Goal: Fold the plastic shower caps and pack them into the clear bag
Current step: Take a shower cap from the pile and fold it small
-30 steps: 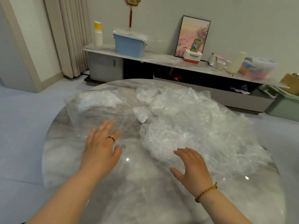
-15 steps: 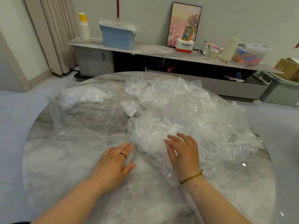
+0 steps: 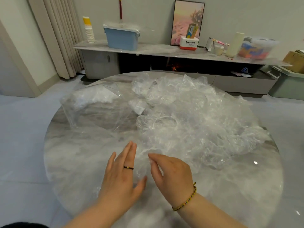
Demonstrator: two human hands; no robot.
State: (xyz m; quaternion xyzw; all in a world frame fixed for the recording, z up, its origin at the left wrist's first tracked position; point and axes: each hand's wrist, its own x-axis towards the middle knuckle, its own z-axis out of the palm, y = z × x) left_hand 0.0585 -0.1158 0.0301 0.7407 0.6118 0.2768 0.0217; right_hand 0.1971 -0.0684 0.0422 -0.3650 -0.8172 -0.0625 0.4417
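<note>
A big loose pile of crumpled clear plastic shower caps (image 3: pixel 194 122) covers the right and far part of the round marble table (image 3: pixel 54 150). The clear bag (image 3: pixel 105 116) lies at the far left of the table, with white folded caps (image 3: pixel 93 96) inside its far end. One shower cap (image 3: pixel 143 158) is drawn out from the pile's near edge, between my hands. My right hand (image 3: pixel 171 173) pinches it with thumb and curled fingers. Just left of it, my left hand (image 3: pixel 121 175) has its fingers straight beside the cap and holds nothing.
A low marble-topped bench (image 3: pixel 164 51) runs along the far wall with a blue box (image 3: pixel 121 38), a stack of paper cups (image 3: pixel 89 30), a framed picture (image 3: pixel 187 22) and other clutter. A green bin (image 3: pixel 289 84) stands on the floor at the far right.
My right hand has come back from on top of the pile toward me and closed its fingers on a cap. My left hand has shifted right, closer to it.
</note>
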